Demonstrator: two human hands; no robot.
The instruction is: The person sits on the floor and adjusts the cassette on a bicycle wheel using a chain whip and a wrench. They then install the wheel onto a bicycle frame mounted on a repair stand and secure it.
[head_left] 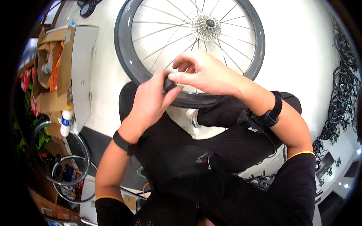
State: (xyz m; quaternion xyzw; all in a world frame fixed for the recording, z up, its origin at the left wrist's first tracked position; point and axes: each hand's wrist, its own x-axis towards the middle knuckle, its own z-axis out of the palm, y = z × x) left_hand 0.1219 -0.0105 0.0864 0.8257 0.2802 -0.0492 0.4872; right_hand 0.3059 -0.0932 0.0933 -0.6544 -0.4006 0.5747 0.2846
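A bicycle wheel (258,45) with a deep dark rim, thin spokes and a silver cassette (205,27) is in front of me, its near edge by my knees. Over the near left part of the rim is my left hand (149,98), slightly blurred, thumb and fingers curled around something small and dark (169,85). I cannot make out what that is, or whether it is part of the wheel. My right hand (203,73) reaches across the spokes, its fingers bent and its thumb tip against the left fingers. What the right fingertips hold, if anything, is hidden.
To the left stands an open cardboard box (62,67) with packing inside, and a white bottle (66,122) beside it. Two bare wheel rims (85,150) lean below. Many bicycles (343,84) line the far right. A black-wheeled stand or caster (86,9) is at upper left.
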